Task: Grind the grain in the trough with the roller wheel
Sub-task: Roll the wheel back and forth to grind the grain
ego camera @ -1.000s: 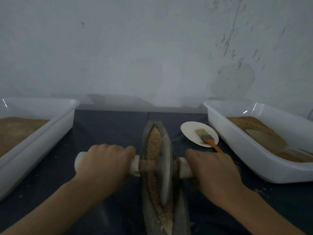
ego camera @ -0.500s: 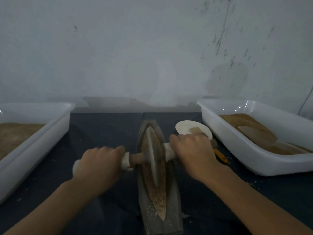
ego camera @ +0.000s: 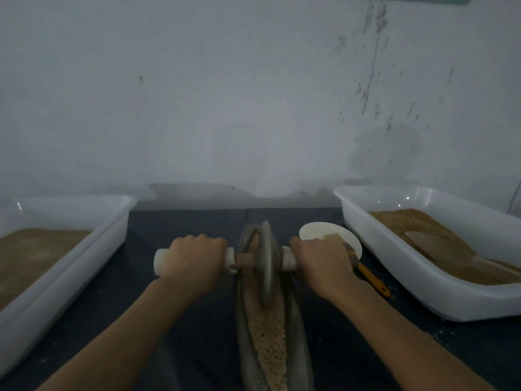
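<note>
Wheel now farther up trough, both hands round white handles, coarse grain.

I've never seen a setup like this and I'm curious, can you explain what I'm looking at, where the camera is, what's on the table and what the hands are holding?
The camera sits on a person's head, looking forward and down at their own arms. No machine here: this is hand grinding. A long narrow trough lies on a dark table and holds grain. A roller wheel stands in it. The left hand and right hand each grip one end of its handle. White tubs of brown material sit on both sides. By the right hand lie a small white dish and a brush with an orange handle.
</note>
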Demonstrator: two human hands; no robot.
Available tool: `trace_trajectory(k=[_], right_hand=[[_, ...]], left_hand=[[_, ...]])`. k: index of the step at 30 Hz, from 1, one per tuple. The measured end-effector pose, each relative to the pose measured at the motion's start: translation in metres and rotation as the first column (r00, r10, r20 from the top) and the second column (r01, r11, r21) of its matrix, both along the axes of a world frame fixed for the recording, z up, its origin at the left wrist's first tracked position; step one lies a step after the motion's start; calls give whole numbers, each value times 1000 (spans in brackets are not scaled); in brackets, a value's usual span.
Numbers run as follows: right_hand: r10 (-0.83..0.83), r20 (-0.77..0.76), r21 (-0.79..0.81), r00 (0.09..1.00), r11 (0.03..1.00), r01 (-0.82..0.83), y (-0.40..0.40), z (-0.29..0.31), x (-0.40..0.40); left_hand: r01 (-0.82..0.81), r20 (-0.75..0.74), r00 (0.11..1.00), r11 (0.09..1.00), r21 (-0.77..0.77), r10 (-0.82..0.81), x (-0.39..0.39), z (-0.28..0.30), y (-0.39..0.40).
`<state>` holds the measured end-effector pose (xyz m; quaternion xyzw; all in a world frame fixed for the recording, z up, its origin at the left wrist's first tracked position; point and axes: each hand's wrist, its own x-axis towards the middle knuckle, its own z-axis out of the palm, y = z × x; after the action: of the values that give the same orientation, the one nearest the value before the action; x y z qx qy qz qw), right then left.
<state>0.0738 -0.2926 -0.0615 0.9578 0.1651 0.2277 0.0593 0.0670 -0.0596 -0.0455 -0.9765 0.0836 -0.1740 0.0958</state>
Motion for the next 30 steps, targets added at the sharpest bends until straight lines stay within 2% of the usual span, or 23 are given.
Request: trace_trajectory(k=[3, 6, 10, 14, 17, 20, 22, 27, 30], right_hand=[[-11, -8, -22, 1000, 1000, 10, 2, 2, -4], [94, 68, -46, 993, 995, -91, -1, 8, -40], [73, -217, -63, 974, 994, -88, -7, 16, -81], [51, -311, -21, 949, 998, -60, -10, 16, -85], [46, -254, 35, 966, 999, -38, -10, 6, -58], [30, -88, 7, 996, 1000, -29, -4, 1, -21], [19, -38, -21, 999, 1000, -20, 3, 5, -2], [41, -53, -25, 998, 999, -42, 1, 5, -16], [47, -162, 33, 986, 999, -42, -6, 2, -57]], left_hand=[[12, 7, 1000, 1000, -18, -12, 0, -4, 3], [35, 1, 999, 999, -27, -35, -24, -15, 9], [87, -114, 989, 995, -50, -92, -63, -11, 12], [94, -73, 993, 996, 2, -93, -72, -5, 10], [81, 14, 997, 996, 37, -82, -46, -6, 3], [47, 67, 997, 999, -24, -45, -11, -9, -1], [23, 66, 998, 998, -54, -20, 3, -10, 1], [54, 89, 995, 998, -30, -51, -18, -16, 6], [148, 118, 982, 989, 1, -147, -50, -11, 6]])
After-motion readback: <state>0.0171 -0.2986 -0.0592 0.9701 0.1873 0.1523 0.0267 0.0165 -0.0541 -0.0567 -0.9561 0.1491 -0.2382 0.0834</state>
